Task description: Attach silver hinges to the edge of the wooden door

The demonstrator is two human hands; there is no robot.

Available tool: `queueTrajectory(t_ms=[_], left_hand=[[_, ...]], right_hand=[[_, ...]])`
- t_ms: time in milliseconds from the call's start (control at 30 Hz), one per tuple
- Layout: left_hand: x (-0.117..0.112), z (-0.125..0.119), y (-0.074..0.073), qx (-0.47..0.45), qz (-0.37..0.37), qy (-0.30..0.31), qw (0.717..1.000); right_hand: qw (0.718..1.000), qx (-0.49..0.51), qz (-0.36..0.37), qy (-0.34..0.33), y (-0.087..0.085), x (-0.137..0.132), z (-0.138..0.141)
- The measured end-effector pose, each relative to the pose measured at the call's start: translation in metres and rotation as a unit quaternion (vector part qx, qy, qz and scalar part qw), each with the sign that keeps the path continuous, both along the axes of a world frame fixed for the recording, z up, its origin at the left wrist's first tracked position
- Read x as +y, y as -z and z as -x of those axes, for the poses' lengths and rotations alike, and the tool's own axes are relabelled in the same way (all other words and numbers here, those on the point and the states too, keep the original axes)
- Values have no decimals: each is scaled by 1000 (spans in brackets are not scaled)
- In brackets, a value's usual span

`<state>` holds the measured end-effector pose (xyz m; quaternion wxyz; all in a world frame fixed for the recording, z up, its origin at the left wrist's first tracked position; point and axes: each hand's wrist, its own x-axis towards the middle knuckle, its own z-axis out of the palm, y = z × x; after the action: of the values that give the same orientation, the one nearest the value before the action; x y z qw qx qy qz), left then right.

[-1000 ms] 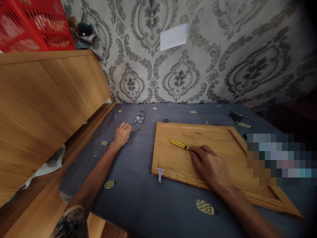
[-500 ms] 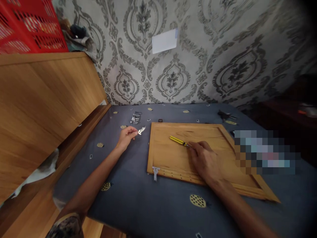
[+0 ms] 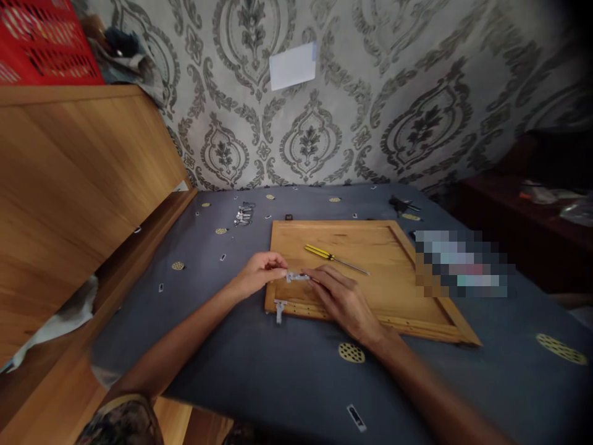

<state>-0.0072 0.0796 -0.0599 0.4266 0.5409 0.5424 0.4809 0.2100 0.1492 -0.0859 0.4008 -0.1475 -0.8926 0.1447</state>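
Note:
Between my two hands is a silvery metal hinge (image 3: 297, 277), held over the left part of a framed wooden cabinet door (image 3: 343, 231). My left hand (image 3: 260, 272) pinches its left end, and the fingertips of my right hand (image 3: 340, 300) close on its right end. A screwdriver (image 3: 319, 251) with a yellow and black handle lies on the door panel, beyond my right hand. Another hinge (image 3: 279, 311) sits at the door's near left corner, its arm sticking out past the edge. Several small holes run along the near rail.
More hinges (image 3: 244, 214) lie in a cluster on the grey patterned cloth (image 3: 208, 247). Dark-handled pliers (image 3: 403, 205) rest at the back right, near a blurred-out item (image 3: 463, 262). A wooden cabinet (image 3: 92, 161) with a red basket (image 3: 50, 43) on it borders the left side.
My right hand has let go of the screwdriver, which now lies on the door. My left hand has brought the hinge rightward over the door, and my right hand has taken its other end.

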Motion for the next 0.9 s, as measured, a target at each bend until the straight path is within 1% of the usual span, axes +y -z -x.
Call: queueTrajectory(t_ms=[67,167,300,400,433,500,600,700,800,867,900], left_hand=[[-1,-2,2,11,-7,-8,1000],[-3,0,10,33,-33,-49,998],[-7,7,26,73,-63,-120,988],[-9,11,32,106,-71,-138,982],[-9,11,32,116,-73,-139,981],[-9,11,31,134,-79,-137,978],[-9,9,27,154,-95,-127,975],[-9,8,26,191,-111,-114,969],[-8,9,27,209,-108,-116,965],[-8,11,26,207,-102,-120,966],[-8,12,24,204,-98,-125,966]], right_hand=[[1000,-1,4,-16,-3,-2,0],[999,-2,24,-38,-5,-4,0],[998,7,67,-20,-3,-8,2],[996,21,82,-10,-3,-9,2],[996,37,79,-7,-3,-8,2],[995,37,90,-5,-1,-6,0],[991,20,133,-14,5,-4,-4],[989,8,146,-21,8,-2,-6],[989,39,143,-21,5,-2,-2],[983,49,174,-12,-1,-5,3],[978,38,205,0,-5,-7,5]])
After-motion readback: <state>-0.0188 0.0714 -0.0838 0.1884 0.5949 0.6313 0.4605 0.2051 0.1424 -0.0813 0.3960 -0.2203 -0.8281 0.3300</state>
